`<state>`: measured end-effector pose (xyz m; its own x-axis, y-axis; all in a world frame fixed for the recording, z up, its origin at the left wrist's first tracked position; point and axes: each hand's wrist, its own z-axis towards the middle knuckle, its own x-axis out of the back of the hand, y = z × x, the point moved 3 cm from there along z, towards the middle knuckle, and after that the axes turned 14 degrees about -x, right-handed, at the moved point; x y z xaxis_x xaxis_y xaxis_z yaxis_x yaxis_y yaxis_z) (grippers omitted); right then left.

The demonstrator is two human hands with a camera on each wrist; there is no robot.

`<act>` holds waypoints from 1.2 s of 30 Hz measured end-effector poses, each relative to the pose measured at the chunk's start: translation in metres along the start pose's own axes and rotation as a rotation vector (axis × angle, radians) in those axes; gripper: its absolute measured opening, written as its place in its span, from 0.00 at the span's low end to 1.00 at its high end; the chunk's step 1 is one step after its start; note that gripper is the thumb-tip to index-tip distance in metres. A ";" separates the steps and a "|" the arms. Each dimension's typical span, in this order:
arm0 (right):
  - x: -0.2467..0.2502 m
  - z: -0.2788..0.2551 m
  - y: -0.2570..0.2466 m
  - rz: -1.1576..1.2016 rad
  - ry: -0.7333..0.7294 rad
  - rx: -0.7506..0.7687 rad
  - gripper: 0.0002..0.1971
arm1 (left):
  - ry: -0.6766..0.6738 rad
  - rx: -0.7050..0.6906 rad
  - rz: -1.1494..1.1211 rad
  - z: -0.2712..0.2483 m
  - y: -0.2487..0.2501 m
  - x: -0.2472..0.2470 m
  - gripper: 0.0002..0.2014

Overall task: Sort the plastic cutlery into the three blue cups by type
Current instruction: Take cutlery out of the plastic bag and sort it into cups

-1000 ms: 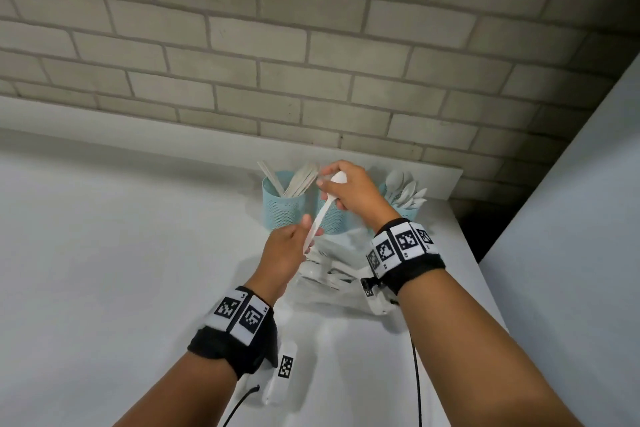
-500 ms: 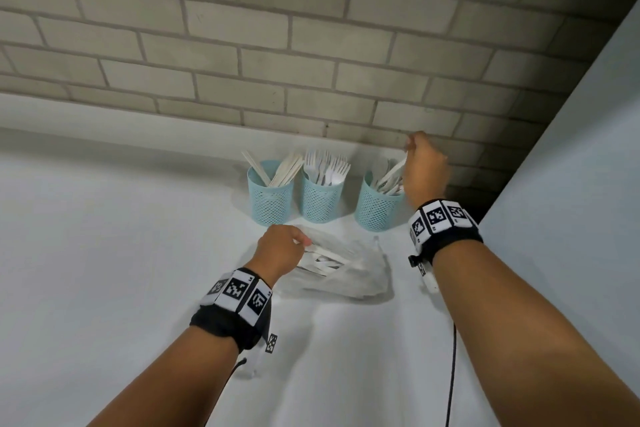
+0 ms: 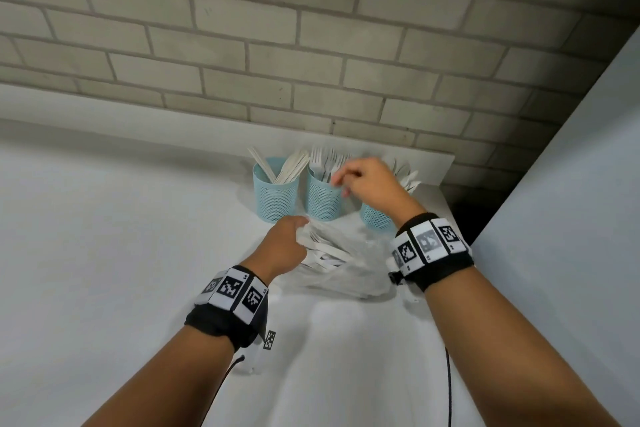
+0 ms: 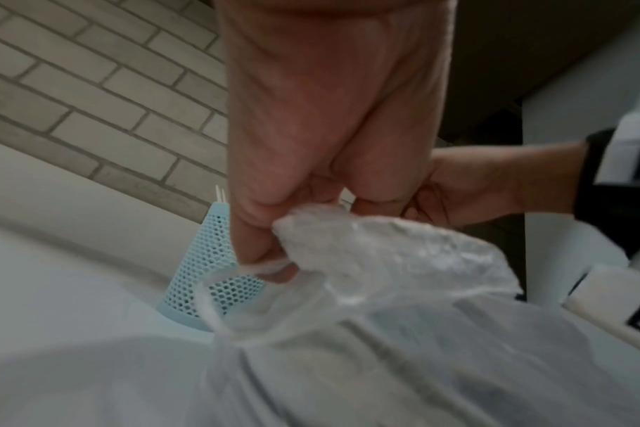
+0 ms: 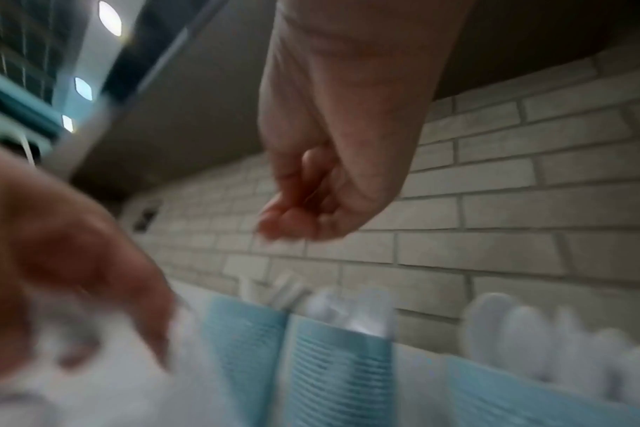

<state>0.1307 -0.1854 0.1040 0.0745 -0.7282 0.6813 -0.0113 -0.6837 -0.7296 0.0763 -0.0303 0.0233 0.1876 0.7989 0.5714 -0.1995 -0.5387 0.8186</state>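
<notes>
Three light-blue perforated cups stand in a row at the far edge of the white tabletop (image 3: 104, 253), against the grey brick wall (image 3: 311, 45). The left cup (image 3: 276, 194) holds flat white plastic knives (image 3: 292, 166), the middle cup (image 3: 322, 199) white plastic forks (image 3: 323, 158), and the right cup (image 3: 375, 218) white plastic spoons (image 3: 407, 177), partly hidden behind the wrist. Just near of them lies a clear plastic bag (image 3: 346, 263) with more white cutlery inside. The left hand (image 3: 285, 246) pinches the bag's bunched edge, fingers curled around the film. The right hand (image 3: 369, 184) hovers in front of the middle and right cups, fingers loosely curled, holding nothing.
</notes>
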 end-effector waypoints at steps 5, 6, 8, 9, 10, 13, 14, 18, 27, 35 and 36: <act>-0.062 -0.027 0.006 -0.548 -0.459 -0.077 0.11 | 0.055 -0.057 -0.031 -0.001 0.011 0.000 0.25; -0.068 -0.029 0.009 -0.620 -0.402 -0.053 0.10 | 0.058 -0.052 -0.034 -0.002 0.010 0.000 0.26; -0.077 -0.032 0.014 -0.715 -0.301 -0.034 0.10 | 0.059 -0.051 -0.038 -0.003 0.008 0.000 0.29; -0.081 -0.033 0.017 -0.750 -0.272 -0.036 0.11 | 0.061 -0.051 -0.041 -0.003 0.007 0.000 0.29; -0.084 -0.032 0.022 -0.761 -0.262 -0.055 0.13 | 0.066 -0.054 -0.045 -0.004 0.007 0.000 0.29; -0.089 -0.031 0.032 -0.760 -0.268 -0.115 0.13 | 0.071 -0.068 -0.041 -0.004 0.009 -0.002 0.29; -0.089 -0.031 0.032 -0.776 -0.281 -0.130 0.14 | 0.073 -0.071 -0.038 -0.004 0.009 -0.003 0.29; -0.081 -0.030 0.029 -0.855 -0.423 -0.197 0.16 | 0.071 -0.063 -0.050 -0.004 0.008 -0.006 0.29; -0.081 -0.028 0.029 -0.839 -0.428 -0.269 0.13 | 0.075 -0.054 -0.075 -0.004 0.008 -0.005 0.29; -0.086 -0.039 0.017 -1.002 -0.388 -0.144 0.15 | 0.075 -0.053 -0.104 -0.008 0.012 -0.007 0.29; -0.086 -0.039 0.016 -0.994 -0.377 -0.144 0.15 | 0.073 -0.050 -0.108 -0.009 0.012 -0.007 0.29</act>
<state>0.0852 -0.1358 0.0356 0.4181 0.2027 0.8855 0.1082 -0.9790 0.1730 0.0637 -0.0402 0.0285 0.1402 0.8700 0.4727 -0.2303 -0.4357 0.8701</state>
